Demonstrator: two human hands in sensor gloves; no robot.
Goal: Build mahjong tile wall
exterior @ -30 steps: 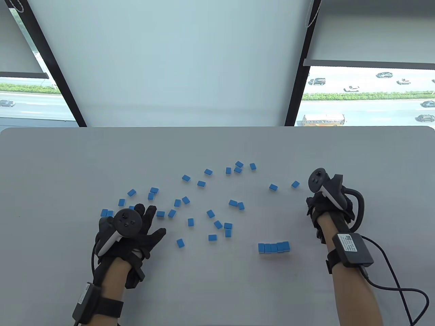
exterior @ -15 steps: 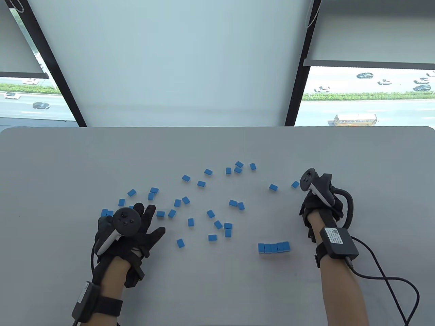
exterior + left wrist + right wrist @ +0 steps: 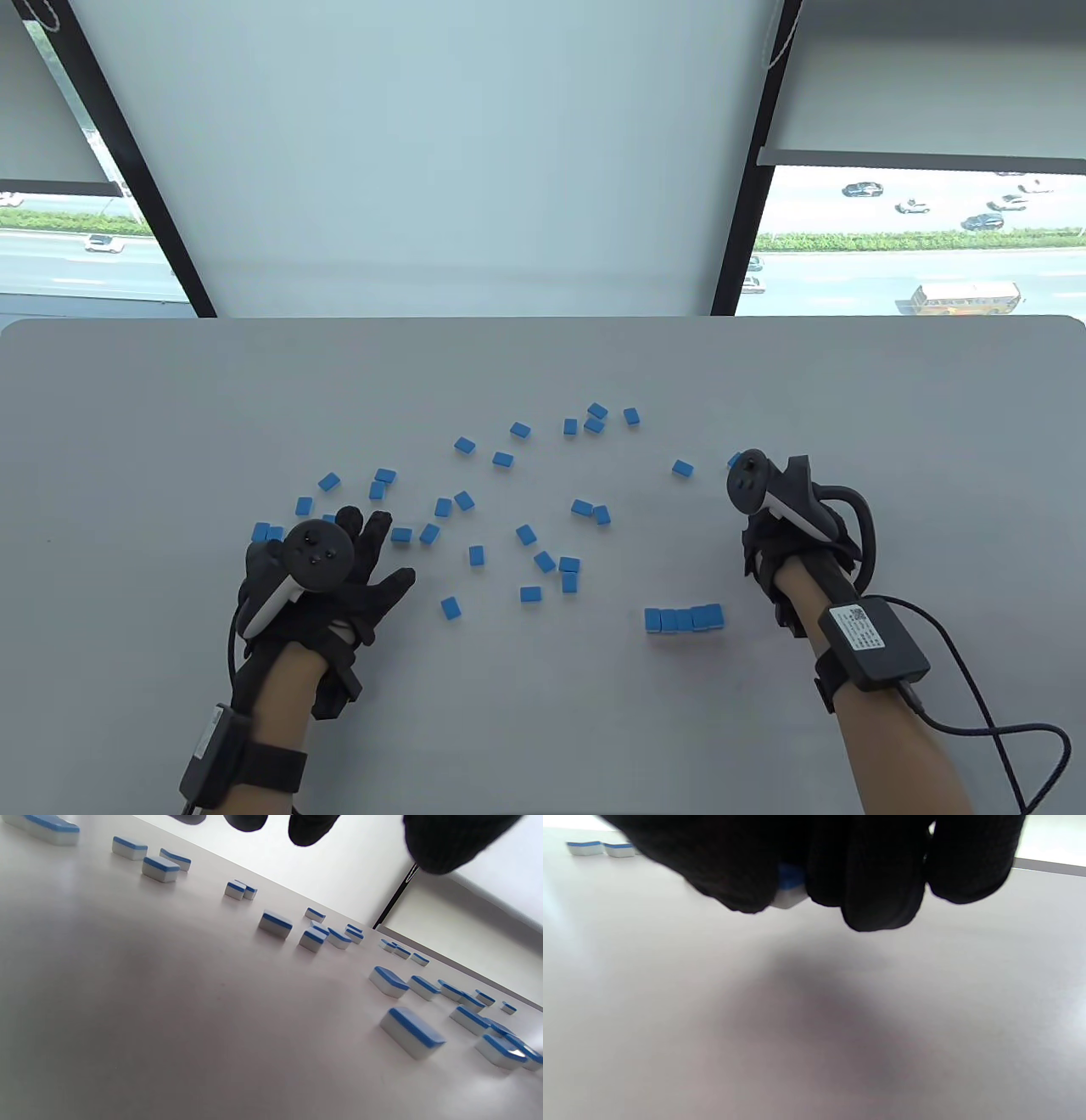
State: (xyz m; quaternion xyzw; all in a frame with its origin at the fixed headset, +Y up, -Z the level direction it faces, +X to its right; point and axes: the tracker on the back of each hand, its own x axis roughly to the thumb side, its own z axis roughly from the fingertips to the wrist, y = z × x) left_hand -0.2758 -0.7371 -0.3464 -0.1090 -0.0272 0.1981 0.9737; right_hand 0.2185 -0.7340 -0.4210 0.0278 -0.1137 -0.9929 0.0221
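Small blue-backed, white-faced mahjong tiles (image 3: 526, 534) lie scattered over the grey table (image 3: 170, 399). A short row of several tiles (image 3: 683, 618) stands side by side near the front right. My left hand (image 3: 366, 552) rests flat among the left-hand tiles with its fingers spread and holds nothing; its fingertips (image 3: 312, 827) hang over loose tiles (image 3: 275, 924). My right hand (image 3: 764, 535) is at a lone tile (image 3: 732, 459) on the right, mostly hidden by the tracker. In the right wrist view the thumb and fingers (image 3: 882, 895) curl round that tile (image 3: 789, 889).
Another single tile (image 3: 682, 467) lies just left of the right hand. A black cable (image 3: 993, 734) trails from the right wrist over the front right of the table. Two tiles (image 3: 585, 848) show far left in the right wrist view. Windows stand behind the table's far edge.
My right hand has moved left and slightly nearer, up to the lone tile on the right, and its fingers now close round it. The left hand has stayed still.
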